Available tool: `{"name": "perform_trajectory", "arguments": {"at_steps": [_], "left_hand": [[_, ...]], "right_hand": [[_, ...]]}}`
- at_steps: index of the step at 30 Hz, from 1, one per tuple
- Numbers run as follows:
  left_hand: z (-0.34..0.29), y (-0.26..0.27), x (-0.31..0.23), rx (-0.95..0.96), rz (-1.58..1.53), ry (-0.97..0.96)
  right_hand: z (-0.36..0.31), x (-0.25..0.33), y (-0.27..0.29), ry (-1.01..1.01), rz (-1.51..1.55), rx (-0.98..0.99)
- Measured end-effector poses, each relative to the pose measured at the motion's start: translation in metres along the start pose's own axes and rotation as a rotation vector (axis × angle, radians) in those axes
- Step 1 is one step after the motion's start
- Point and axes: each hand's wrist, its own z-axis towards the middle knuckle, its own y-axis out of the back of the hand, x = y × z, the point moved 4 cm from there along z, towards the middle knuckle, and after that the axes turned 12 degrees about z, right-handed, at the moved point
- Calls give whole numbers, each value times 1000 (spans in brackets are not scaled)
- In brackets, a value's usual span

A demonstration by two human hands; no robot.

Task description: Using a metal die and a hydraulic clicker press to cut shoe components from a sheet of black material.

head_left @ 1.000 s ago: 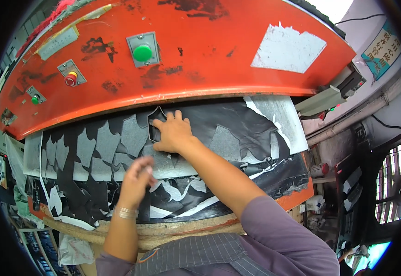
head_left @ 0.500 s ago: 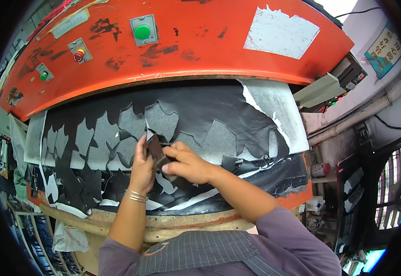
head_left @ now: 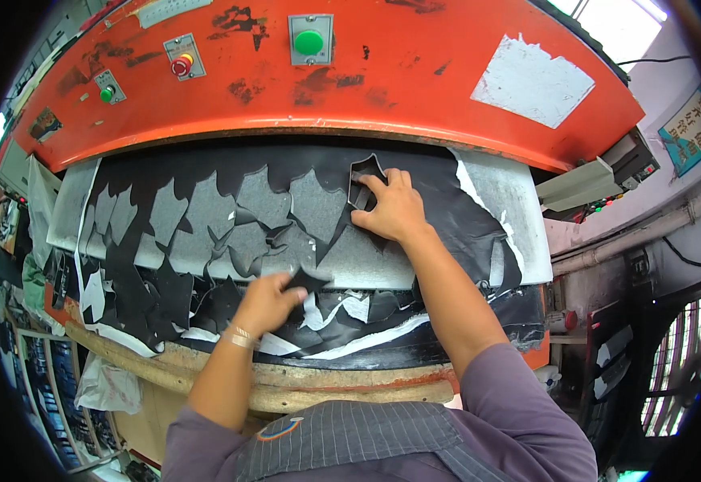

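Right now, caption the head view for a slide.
Right hand holding a dark, hollow, angular frame on a holed, black, leathery sheet.

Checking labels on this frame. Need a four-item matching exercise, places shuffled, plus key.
Column one:
1. right hand
2. left hand
3. red button
4. white patch

Column two:
A. between two green buttons
B. at a hollow frame
C. on the right part of the orange panel
D. at a dark pointed scrap

Pairs: 1-B, 2-D, 3-A, 4-C
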Motion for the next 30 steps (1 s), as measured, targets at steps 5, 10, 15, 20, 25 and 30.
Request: {"name": "perform_trajectory", "arguments": {"at_steps": [5,10,15,20,25,30], "left_hand": [[-55,27,-1,129,57,-75],[29,37,-35,-252,-152,-229],[109,-20,-46,-236,92,-308],[123,-30,-48,-210,148,-393],[124,-23,-46,-157,150,-373],[103,-13,-37,-235,253,-395]], "right_hand": [[-13,-31,3,168,59,-47],[-32,-70,5,134,128,33],[-35,-56,3,166,119,31],[-37,-67,12,179,77,-1],[-31,-65,9,180,71,16],[-37,-52,8,140,62,12]]}}
